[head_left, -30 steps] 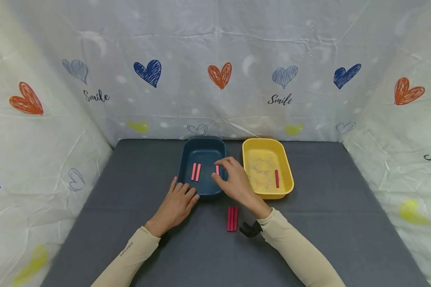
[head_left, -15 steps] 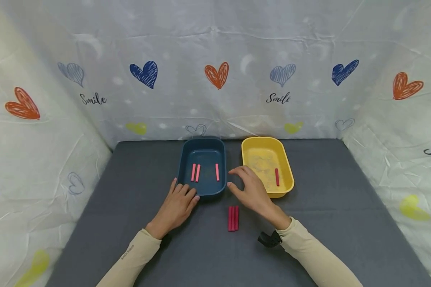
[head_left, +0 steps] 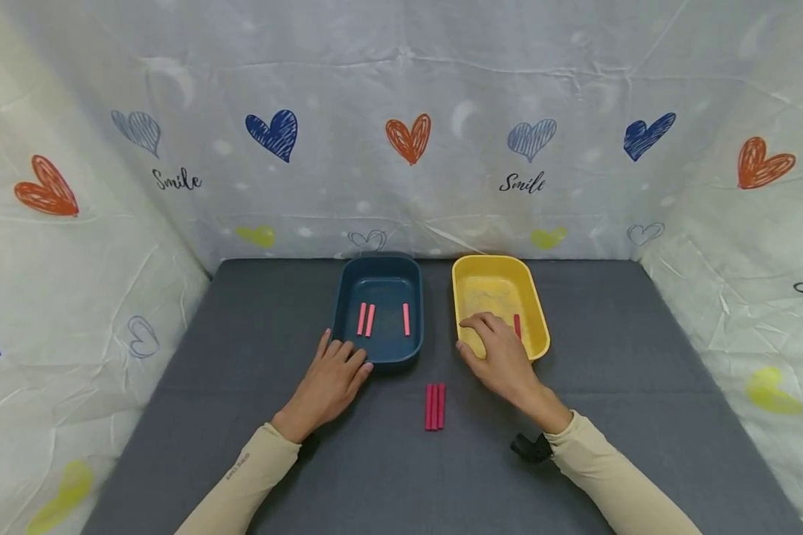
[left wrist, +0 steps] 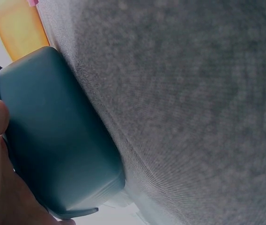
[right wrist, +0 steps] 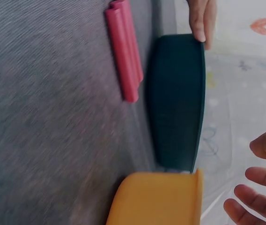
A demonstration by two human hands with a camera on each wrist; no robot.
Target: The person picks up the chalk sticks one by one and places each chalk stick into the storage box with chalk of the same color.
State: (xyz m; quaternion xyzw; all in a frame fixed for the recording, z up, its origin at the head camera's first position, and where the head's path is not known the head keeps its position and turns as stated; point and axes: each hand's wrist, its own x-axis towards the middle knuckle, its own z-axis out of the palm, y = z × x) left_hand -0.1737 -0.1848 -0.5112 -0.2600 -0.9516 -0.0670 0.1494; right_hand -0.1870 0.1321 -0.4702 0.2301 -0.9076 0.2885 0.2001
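Note:
A dark blue tray (head_left: 348,286) holds three pink sticks: a pair (head_left: 365,319) at the left and a single one (head_left: 406,319) at the right. Beside it, a yellow tray (head_left: 488,271) holds one red stick (head_left: 517,325). Three red sticks (head_left: 433,406) lie side by side on the grey mat, between my hands. My left hand (head_left: 341,358) lies flat on the mat, fingertips against the blue tray's front edge. My right hand (head_left: 487,336) hovers over the yellow tray's front rim with fingers relaxed and spread (right wrist: 259,178), holding nothing. The red sticks (right wrist: 123,51) also show in the right wrist view.
The grey mat (head_left: 241,312) is walled on three sides by a white cloth printed with hearts (head_left: 408,140). The left wrist view shows the blue tray's outer wall (left wrist: 53,140) and the yellow tray (left wrist: 18,26) behind it.
My right hand left the single pink stick in the blue tray and moved right to the yellow tray's front rim. The left hand has stayed put.

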